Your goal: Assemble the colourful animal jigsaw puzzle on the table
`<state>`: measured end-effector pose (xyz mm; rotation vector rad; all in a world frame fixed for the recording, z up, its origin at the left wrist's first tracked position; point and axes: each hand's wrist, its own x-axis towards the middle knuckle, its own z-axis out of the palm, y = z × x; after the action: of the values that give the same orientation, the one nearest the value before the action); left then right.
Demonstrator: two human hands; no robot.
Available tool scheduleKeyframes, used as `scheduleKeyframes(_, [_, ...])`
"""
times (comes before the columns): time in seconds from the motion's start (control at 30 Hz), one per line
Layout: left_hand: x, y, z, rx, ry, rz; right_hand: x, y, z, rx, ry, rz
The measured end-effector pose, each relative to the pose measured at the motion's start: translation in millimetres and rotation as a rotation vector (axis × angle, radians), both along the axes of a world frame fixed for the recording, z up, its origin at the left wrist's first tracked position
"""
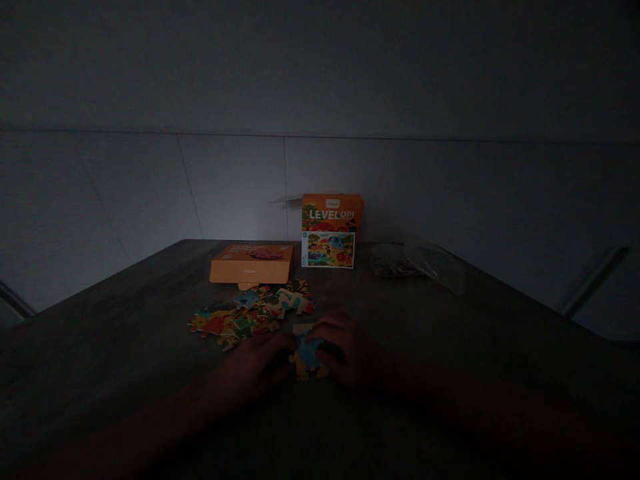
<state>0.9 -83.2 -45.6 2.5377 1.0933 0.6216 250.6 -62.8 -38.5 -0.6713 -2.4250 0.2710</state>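
In the dim head view, a few blue and tan jigsaw puzzle pieces (309, 357) lie together on the table between my hands. My left hand (263, 360) is at their left edge, its fingers closed against the piece there. From the right, my right hand (347, 347) curls over them, thumb and fingers pinching the piece's upper right side. Just beyond my left hand spreads a loose heap of colourful puzzle pieces (245, 323), some overlapping. Poor light hides my fingertips in part.
An orange puzzle box (251, 270) lies behind the heap. Further right, an orange "LEVEL UP!" box (333, 207) stands upright, with a picture card (329, 251) leaning on its front. Clear plastic bags (415, 263) rest at the back right of the dark table (475, 347), near the wall.
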Motion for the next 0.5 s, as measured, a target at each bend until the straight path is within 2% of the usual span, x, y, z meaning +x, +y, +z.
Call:
scheduleKeyframes(0.23, [-0.3,-0.1,1.0,0.016,0.043,-0.005,0.3,0.8,1.0,0.021,0.011,0.005])
scheduleKeyframes(0.5, [3.1,-0.7,6.2,-0.012,-0.008,0.015,0.8,2.2,-3.8,0.003,0.009,-0.022])
